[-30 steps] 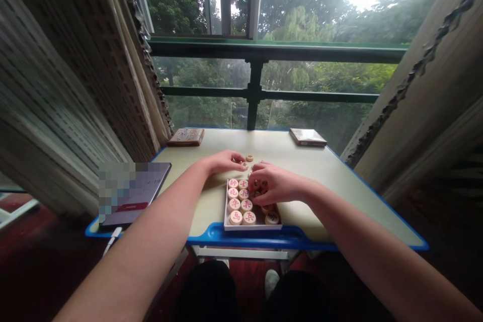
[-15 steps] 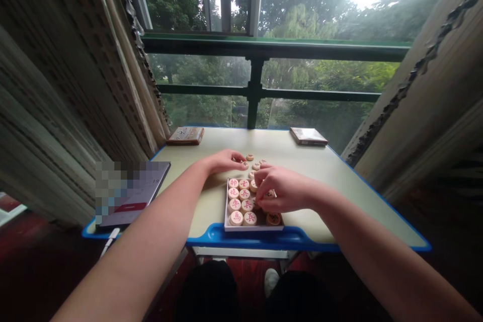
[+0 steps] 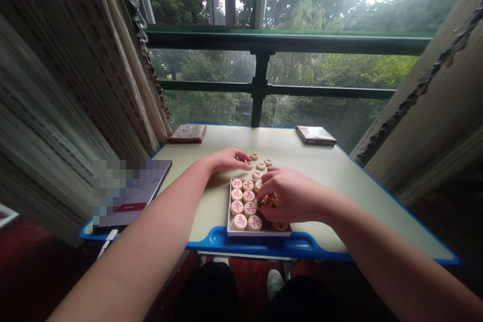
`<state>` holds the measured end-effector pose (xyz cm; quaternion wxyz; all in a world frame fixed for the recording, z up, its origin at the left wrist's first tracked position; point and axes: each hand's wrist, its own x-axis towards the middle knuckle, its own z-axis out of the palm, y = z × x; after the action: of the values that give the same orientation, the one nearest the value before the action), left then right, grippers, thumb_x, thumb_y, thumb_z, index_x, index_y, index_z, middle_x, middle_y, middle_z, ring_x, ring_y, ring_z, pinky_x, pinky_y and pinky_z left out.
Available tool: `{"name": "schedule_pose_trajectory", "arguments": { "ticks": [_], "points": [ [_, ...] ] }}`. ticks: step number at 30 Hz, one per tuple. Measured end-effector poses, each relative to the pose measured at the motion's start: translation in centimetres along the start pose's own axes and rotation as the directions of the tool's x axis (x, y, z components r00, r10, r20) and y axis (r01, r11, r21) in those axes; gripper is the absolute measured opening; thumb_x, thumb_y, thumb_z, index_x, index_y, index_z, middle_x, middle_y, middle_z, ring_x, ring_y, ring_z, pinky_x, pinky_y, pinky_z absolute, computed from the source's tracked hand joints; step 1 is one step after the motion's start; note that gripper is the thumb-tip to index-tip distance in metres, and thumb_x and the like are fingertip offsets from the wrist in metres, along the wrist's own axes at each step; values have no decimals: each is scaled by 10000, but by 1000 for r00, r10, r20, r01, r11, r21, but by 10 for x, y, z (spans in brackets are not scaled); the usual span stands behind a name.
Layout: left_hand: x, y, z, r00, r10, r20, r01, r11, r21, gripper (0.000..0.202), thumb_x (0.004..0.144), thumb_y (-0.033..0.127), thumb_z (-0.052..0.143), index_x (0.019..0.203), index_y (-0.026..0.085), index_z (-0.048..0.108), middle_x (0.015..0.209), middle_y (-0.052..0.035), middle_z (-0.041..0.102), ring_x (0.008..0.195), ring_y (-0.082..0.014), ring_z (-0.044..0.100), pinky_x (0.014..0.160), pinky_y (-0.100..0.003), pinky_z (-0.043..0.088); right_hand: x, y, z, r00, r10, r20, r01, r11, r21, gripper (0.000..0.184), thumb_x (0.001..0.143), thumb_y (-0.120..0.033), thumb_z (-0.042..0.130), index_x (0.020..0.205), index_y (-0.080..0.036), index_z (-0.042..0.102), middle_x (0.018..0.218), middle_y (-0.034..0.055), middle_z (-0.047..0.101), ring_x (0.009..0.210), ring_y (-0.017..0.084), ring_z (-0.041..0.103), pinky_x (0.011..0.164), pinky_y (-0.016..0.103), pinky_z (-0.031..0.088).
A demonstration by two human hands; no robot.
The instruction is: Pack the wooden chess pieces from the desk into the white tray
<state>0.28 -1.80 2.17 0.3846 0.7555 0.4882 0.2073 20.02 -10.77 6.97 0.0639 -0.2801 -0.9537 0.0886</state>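
A shallow white box (image 3: pixel 229 209) near the table's front edge holds round wooden Chinese chess pieces. Red-lettered ones such as this piece (image 3: pixel 240 221) fill its left columns. My right hand (image 3: pixel 290 193) is over the box's right half, fingers bent and closed on a Chinese chess piece that they largely hide. More pieces show in part under that hand. Beyond the box, my left hand (image 3: pixel 232 159) has its thumb and fingers closed at a Chinese chess piece (image 3: pixel 249 165) on the table. Several loose pieces (image 3: pixel 261 166) with dark lettering lie just right of it.
A brown flat box (image 3: pixel 187 134) sits at the table's back left corner and a pale flat box (image 3: pixel 316 135) at the back right. On the left edge stands a desk calendar (image 3: pixel 153 191), with a white cable (image 3: pixel 108 241) beside it. The tabletop (image 3: pixel 362 211) has a raised blue rim.
My right hand has shifted slightly toward me over the box's right side, covering more of it. My left hand stays at the same piece. The view has shifted a little.
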Motion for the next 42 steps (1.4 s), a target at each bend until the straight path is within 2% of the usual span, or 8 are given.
{"name": "schedule_pose_trajectory", "arguments": {
  "ticks": [3, 8, 13, 21, 28, 34, 42],
  "points": [
    [0, 1, 0, 1000, 8, -6, -8, 1000, 3, 451, 582, 410, 697, 954, 155, 693, 970, -67, 676, 937, -240, 570, 820, -301, 407, 2, -5, 2, 999, 54, 6, -54, 997, -58, 108, 611, -215, 614, 659, -233, 709, 650, 32, 628, 663, 171, 525, 739, 314, 399],
    [1, 1, 1, 1000, 14, 20, -13, 998, -68, 394, 605, 321, 672, 948, 129, 693, 967, -82, 680, 934, -240, 581, 837, -309, 414, 3, -8, 3, 994, 108, -8, -108, 986, -124, 112, 589, -245, 616, 655, -231, 705, 663, 50, 622, 683, 195, 520, 665, 315, 401],
    [3, 1, 0, 1000, 6, 25, -3, 995, -99, 344, 608, 246, 641, 923, 119, 693, 949, -84, 683, 961, -238, 574, 870, -315, 407, 3, -8, 3, 991, 133, 8, -131, 983, -128, 138, 598, -251, 598, 676, -215, 705, 676, 56, 622, 720, 197, 534, 652, 296, 403],
    [2, 6, -1, 999, -16, 28, 18, 997, -78, 355, 592, 232, 642, 924, 113, 688, 936, -84, 673, 943, -239, 570, 859, -321, 403, 2, -7, 1, 991, 129, 18, -125, 982, -139, 129, 590, -238, 591, 682, -201, 673, 747, 44, 621, 768, 181, 523, 640, 256, 389],
    [0, 8, -2, 999, -16, 29, 18, 997, -75, 356, 581, 291, 670, 898, 132, 693, 909, -65, 675, 920, -231, 569, 849, -315, 394, 3, -7, 1, 988, 156, 4, -154, 980, -129, 150, 613, -295, 580, 692, -189, 651, 708, 40, 629, 738, 179, 529, 634, 261, 386],
    [3, 5, -2, 999, -14, 37, 19, 990, -137, 338, 571, 244, 650, 883, 116, 673, 864, -56, 651, 899, -221, 558, 845, -311, 382, 5, -8, 4, 985, 173, 8, -170, 974, -147, 104, 602, -236, 569, 644, -191, 652, 684, 41, 639, 745, 179, 544, 649, 253, 390],
    [10, -5, -1, 998, -24, 60, 38, 969, -243, 559, 530, 52, 553, 1083, 129, 526, 734, 8, 536, 755, -150, 536, 757, -285, 404, 5, -5, 4, 981, 194, 23, -189, 971, -148, 130, 648, -276, 555, 651, -171, 632, 668, 53, 622, 687, 168, 531, 631, 251, 385]
  ]
}}
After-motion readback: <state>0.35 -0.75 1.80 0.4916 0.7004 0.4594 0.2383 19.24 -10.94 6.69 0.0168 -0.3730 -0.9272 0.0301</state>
